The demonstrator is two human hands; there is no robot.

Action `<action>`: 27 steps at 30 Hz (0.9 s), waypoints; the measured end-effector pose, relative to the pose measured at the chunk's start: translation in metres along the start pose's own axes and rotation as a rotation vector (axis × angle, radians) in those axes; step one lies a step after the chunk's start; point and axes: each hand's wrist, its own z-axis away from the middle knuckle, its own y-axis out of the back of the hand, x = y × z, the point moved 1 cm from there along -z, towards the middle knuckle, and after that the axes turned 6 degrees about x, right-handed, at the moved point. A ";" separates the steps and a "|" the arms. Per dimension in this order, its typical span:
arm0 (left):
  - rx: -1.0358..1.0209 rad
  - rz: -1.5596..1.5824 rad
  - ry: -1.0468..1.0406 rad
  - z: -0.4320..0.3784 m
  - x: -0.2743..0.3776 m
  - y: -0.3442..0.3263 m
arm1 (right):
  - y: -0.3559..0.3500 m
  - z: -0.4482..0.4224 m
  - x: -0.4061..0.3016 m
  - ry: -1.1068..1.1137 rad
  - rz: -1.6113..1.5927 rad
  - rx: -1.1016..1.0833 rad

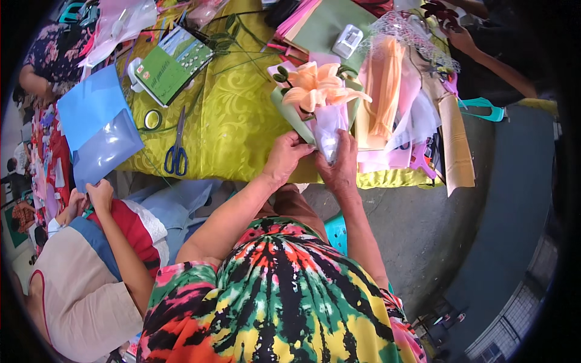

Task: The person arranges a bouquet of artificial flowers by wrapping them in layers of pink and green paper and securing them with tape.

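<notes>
A small bouquet of peach flowers [313, 86], which look made of fuzzy pipe cleaners, lies at the table's near edge with its blooms pointing away from me. Dark green fuzzy leaves [282, 75] stick out beside the petals. Around it are pale green wrapping paper [292, 115] and a whitish-lilac inner wrap [330, 125]. My right hand [339, 168] grips the narrow lower end of the wrap, thumb and fingers on either side. With thumb and forefinger, my left hand [288, 156] pinches the lower edge of the green paper. The stems are hidden inside the wrap.
Blue-handled scissors [177, 154], a tape roll [153, 120] and a green oil pastels box [165, 75] lie left on the yellow tablecloth [231, 136]. Right are peach pipe cleaners [388, 95] and a pink glue gun [422, 159]. A neighbour's hands [93, 195] hold blue sheets [102, 131].
</notes>
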 end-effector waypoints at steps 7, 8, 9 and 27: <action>-0.060 -0.100 -0.045 0.016 0.030 -0.006 | 0.024 -0.002 -0.023 0.070 -0.084 0.095; -0.069 -0.120 -0.060 0.020 0.033 -0.005 | 0.031 -0.001 -0.029 0.097 -0.070 0.108; -0.076 -0.142 -0.079 0.026 0.040 -0.008 | 0.037 -0.001 -0.037 0.126 -0.060 0.123; -0.186 -0.001 -0.414 0.090 0.128 -0.069 | 0.127 -0.023 -0.120 0.317 -0.076 0.281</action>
